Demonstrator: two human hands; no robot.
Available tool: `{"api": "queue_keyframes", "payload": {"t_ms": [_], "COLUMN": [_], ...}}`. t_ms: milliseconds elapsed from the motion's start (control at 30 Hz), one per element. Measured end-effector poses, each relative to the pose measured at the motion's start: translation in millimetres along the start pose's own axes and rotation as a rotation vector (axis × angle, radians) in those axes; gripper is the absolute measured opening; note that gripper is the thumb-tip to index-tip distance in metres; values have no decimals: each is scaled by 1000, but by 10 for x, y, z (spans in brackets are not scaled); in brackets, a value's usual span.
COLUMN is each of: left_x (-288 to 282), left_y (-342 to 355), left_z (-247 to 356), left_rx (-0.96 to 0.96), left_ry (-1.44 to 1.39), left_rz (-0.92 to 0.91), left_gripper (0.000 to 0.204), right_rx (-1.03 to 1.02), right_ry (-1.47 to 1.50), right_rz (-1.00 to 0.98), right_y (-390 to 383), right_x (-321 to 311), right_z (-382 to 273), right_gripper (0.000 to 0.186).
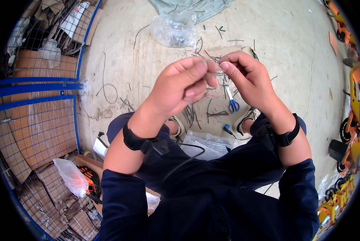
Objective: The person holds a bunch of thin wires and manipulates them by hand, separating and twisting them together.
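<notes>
My left hand (176, 86) and my right hand (248, 78) are raised in front of me, their fingertips almost meeting. The fingers of the left are curled in a pinch, slightly blurred. On the right, thumb and forefinger press together. Whatever thin thing they hold is too small to make out against the wire scraps. Below, on the floor, many cut dark wire pieces (193, 116) lie scattered between my shoes. Scissors with blue handles (234, 105) lie among them, under my right hand. A short cable with a blue connector (227, 127) rests near my right shoe (246, 118).
A clear plastic bag with dark contents (176, 32) lies ahead, by a grey-green sheet (200, 8). Bubble wrap (208, 143) lies between my legs. Blue mesh cages (43, 132) with flattened cardboard stand at left; orange and yellow wheeled machines (350, 120) line the right.
</notes>
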State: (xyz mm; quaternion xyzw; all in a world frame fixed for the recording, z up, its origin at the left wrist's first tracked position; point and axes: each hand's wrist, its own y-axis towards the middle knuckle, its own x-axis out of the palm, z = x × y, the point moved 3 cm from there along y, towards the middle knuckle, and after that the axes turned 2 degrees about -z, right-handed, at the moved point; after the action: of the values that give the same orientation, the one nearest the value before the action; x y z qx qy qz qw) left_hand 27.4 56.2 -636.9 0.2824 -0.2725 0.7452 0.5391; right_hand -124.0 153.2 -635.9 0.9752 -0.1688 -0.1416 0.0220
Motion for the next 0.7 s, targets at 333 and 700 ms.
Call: {"api": "queue_keyframes", "payload": {"t_ms": [333, 700], "left_x": [-106, 65], "left_y": [8, 11], "left_z": [122, 24], "left_rx": [248, 197], "left_ry": [69, 607], "left_rz": [138, 382], "left_gripper": [27, 25], "right_rx": [-236, -378], "right_ry": [-217, -362], "right_rz": [-89, -165], "right_y": [-75, -198], "right_x": [149, 213], "right_z": [-55, -196], "right_gripper": [10, 11]}}
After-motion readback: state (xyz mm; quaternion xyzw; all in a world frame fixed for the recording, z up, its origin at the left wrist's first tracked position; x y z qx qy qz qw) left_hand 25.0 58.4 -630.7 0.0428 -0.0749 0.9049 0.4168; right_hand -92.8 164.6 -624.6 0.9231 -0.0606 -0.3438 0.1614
